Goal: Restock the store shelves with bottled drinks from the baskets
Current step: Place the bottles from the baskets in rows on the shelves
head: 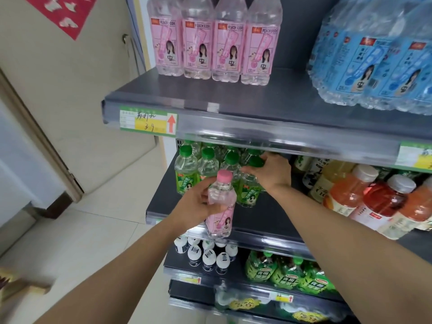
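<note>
My left hand (196, 204) grips a clear peach soda bottle (222, 216) with a pink cap and pink label, upright in front of the middle shelf (268, 216). My right hand (268, 171) reaches under the upper shelf and holds the top of a green-capped, green-labelled bottle (249, 192) standing on the middle shelf. More green-capped bottles (196, 167) stand to its left. Several peach soda bottles (215, 38) line the upper shelf (187, 94).
Blue-labelled bottles (378, 54) wrapped in plastic sit at the upper right. Orange and red juice bottles (374, 202) fill the middle shelf's right side. White-capped bottles (208, 251) and green packs (287, 274) stand lower. A wall and tiled floor (93, 230) lie left.
</note>
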A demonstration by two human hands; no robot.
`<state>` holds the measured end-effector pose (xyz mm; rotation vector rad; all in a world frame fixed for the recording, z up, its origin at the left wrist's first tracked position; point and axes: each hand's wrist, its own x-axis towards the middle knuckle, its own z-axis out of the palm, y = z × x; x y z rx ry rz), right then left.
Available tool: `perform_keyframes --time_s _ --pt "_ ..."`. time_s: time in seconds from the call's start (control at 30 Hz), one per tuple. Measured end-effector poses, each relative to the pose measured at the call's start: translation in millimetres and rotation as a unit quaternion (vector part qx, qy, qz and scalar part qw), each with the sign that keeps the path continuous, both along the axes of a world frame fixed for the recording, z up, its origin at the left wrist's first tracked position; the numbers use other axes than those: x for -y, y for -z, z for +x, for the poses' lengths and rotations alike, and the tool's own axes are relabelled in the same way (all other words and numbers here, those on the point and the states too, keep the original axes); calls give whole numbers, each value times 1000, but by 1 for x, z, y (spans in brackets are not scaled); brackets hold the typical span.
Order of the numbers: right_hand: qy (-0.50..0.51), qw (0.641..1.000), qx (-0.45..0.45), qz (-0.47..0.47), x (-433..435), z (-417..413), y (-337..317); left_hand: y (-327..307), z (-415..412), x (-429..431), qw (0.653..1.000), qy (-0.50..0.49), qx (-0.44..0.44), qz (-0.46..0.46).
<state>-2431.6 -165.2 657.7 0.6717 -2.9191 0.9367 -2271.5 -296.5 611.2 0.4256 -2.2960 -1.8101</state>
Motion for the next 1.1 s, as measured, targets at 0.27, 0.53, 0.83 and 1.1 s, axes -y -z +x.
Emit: perform_keyframes --time_s 0.27,0.53,0.83,1.1 --pt "-10 1000 21 -12 0 -2 3 -6 4 -2 1000 -6 3 11" --pt "-26 998 -17 -51 -18 28 -9 -27 13 -19 1000 -8 -12 2" --pt "-190 957 77 -204 -53 96 -39 -71 48 -46 998 -33 -37 30" --pt "-215 941 37 -259 -82 133 -105 -141 83 -76 994 -41 -98 -17"
